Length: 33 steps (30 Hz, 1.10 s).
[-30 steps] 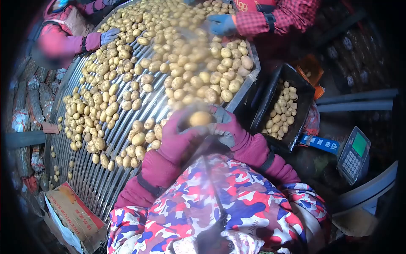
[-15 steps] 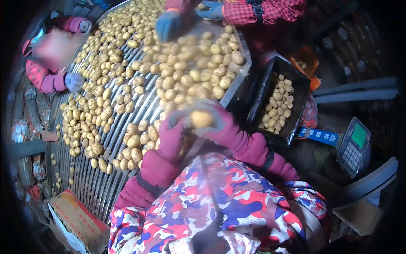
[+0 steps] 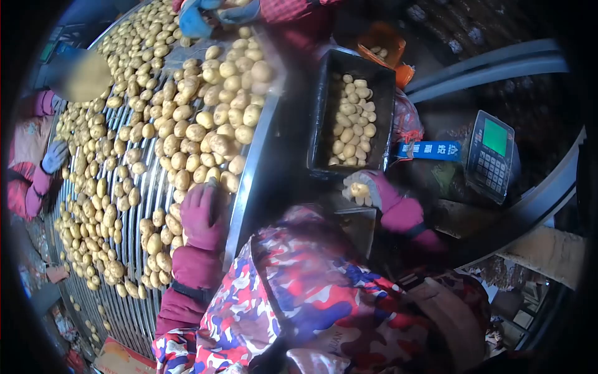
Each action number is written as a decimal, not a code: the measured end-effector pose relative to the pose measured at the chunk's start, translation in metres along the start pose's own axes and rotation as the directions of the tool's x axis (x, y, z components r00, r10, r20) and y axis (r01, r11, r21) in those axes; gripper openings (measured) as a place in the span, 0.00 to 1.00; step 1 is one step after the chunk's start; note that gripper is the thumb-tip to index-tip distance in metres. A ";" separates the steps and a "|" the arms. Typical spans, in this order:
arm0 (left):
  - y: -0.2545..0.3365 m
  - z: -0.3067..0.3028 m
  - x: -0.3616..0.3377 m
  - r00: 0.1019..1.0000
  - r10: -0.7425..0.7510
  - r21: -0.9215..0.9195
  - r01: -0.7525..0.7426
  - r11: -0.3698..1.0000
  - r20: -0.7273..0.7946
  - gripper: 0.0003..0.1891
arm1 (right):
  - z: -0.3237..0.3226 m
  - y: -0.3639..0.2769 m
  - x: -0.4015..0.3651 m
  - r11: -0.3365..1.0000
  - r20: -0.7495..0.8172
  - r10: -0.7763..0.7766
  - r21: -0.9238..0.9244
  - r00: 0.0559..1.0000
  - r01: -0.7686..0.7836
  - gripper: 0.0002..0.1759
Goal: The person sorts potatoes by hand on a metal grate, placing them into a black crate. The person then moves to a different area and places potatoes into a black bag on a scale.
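Observation:
My right hand (image 3: pixel 372 189), in a grey and magenta glove, is closed around a potato (image 3: pixel 359 189) just below the near end of a black crate (image 3: pixel 316 134). Several potatoes (image 3: pixel 354 124) lie inside that crate. My left hand (image 3: pixel 200 212), gloved the same way, rests back-up against the potatoes (image 3: pixel 187 161) by the metal rim of the slatted sorting table (image 3: pixel 249 187). Its fingers look stretched out and touch the pile; their undersides are hidden.
A digital scale (image 3: pixel 492 153) with a green display stands on the right, beside a blue strap (image 3: pixel 430 150). Beyond the crate is an orange bag (image 3: pixel 385 45). Co-workers' gloved hands (image 3: pixel 198 19) reach over the table at the top and left. A cardboard box (image 3: pixel 121 358) lies bottom left.
The view has turned rightward. My hands, formerly together around a potato over the table edge, have parted: the right carried a potato toward the crate, the left went down onto the pile.

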<state>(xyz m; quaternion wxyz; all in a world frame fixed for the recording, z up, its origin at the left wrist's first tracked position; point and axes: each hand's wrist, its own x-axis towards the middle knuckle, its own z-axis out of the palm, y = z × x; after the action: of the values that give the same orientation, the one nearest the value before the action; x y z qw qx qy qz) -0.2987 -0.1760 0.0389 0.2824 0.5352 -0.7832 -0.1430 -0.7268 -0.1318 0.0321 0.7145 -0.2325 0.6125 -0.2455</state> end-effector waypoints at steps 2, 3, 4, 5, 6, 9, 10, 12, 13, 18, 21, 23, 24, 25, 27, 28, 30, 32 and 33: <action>-0.001 0.005 0.000 0.999 0.042 0.133 -0.046 0.990 0.033 0.23 | -0.010 0.055 0.012 0.866 0.052 0.111 0.485 0.992 -0.122 0.24; 0.000 0.006 -0.002 0.998 0.049 0.162 -0.053 0.985 0.025 0.23 | -0.013 0.076 0.020 0.870 0.101 0.083 0.477 0.991 -0.122 0.24; 0.000 0.007 -0.002 0.998 0.061 0.193 -0.063 0.979 0.015 0.23 | -0.014 0.095 0.031 0.875 0.149 0.050 0.470 0.988 -0.115 0.25; 0.002 0.008 -0.001 0.997 0.076 0.221 -0.075 0.972 0.007 0.23 | -0.010 0.097 0.038 0.878 0.194 0.017 0.466 0.981 -0.108 0.26; 0.006 0.007 0.000 0.995 0.096 0.260 -0.092 0.961 -0.002 0.22 | -0.009 0.098 0.043 0.880 0.119 0.091 0.455 0.989 -0.136 0.21; 0.004 0.010 0.002 0.993 0.120 0.289 -0.111 0.951 -0.013 0.22 | -0.007 0.038 0.036 0.923 -0.151 0.119 0.381 0.981 -0.053 0.18; 0.004 0.010 0.002 0.994 0.111 0.281 -0.106 0.954 0.000 0.21 | -0.025 0.027 0.051 0.911 -0.196 -0.048 0.393 0.980 0.123 0.17; 0.009 0.005 0.004 0.995 0.090 0.264 -0.095 0.960 0.032 0.21 | -0.059 -0.030 0.071 0.870 -0.399 -0.169 0.369 0.901 0.326 0.14; 0.010 0.005 0.004 0.996 0.078 0.257 -0.089 0.962 0.051 0.21 | -0.056 -0.084 0.055 0.822 -0.482 -0.213 0.382 0.850 0.422 0.14; 0.004 0.008 0.000 0.996 0.068 0.270 -0.082 0.959 0.062 0.22 | -0.187 -0.186 0.117 0.485 -0.628 -0.517 0.345 0.582 0.804 0.18; -0.002 0.011 -0.004 0.996 0.066 0.279 -0.082 0.957 0.064 0.22 | -0.188 -0.179 0.126 0.588 -0.614 -0.545 0.206 0.571 0.782 0.20; 0.001 0.009 -0.001 0.996 0.061 0.284 -0.077 0.956 0.067 0.22 | -0.173 -0.151 0.132 0.687 -0.492 -0.575 0.145 0.654 0.713 0.18; 0.003 0.008 0.000 0.996 0.054 0.283 -0.073 0.956 0.074 0.22 | -0.153 -0.126 0.133 0.728 -0.447 -0.570 0.113 0.689 0.676 0.16; 0.006 0.008 0.001 0.996 0.051 0.277 -0.071 0.958 0.077 0.22 | -0.135 -0.106 0.131 0.763 -0.401 -0.566 0.077 0.720 0.642 0.13; 0.009 0.008 0.006 0.995 0.060 0.264 -0.078 0.961 0.075 0.22 | -0.133 -0.032 0.171 0.847 -0.259 -0.531 -0.192 0.807 0.495 0.11; 0.008 0.009 0.006 0.995 0.080 0.275 -0.095 0.957 0.064 0.23 | -0.124 0.001 0.186 0.881 -0.171 -0.438 -0.276 0.883 0.384 0.13; 0.008 0.009 0.007 0.994 0.071 0.283 -0.092 0.955 0.085 0.23 | -0.087 0.030 0.189 0.723 -0.064 -0.306 -0.665 0.950 0.188 0.18; 0.006 0.009 0.005 0.993 0.069 0.289 -0.095 0.953 0.096 0.23 | -0.056 0.020 0.181 0.449 -0.128 -0.326 -0.893 0.937 0.035 0.24; 0.004 0.010 0.003 0.993 0.074 0.291 -0.099 0.952 0.096 0.24 | -0.046 0.014 0.182 0.435 -0.206 -0.376 -0.900 0.903 -0.024 0.26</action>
<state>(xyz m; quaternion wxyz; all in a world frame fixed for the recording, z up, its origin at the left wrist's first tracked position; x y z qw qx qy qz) -0.3086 -0.1782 0.0337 0.1722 0.5300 -0.8296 -0.0343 -0.7483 -0.2380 -0.1215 0.3246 -0.5821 0.7455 -0.0048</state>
